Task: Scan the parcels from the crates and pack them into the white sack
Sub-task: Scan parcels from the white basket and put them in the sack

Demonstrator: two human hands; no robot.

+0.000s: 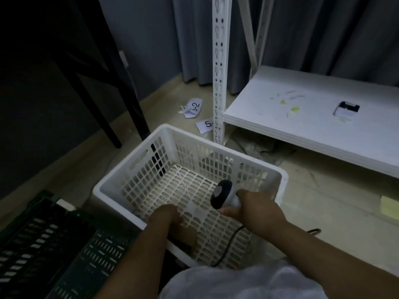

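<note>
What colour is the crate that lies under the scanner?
The crate below the scanner is white, with slotted walls and floor; the head view shows it.

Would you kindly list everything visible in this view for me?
white crate: one, white, floor centre
brown parcel: one, brown, inside white crate, near side
dark crate: one, dark green, lower left
barcode scanner: one, black and white, over white crate
paper labels: two, white, floor behind crate
shelf: one, white, right
small device: one, black and white, on shelf
left hand: one, reaching into white crate by parcel
right hand: one, gripping barcode scanner
</note>
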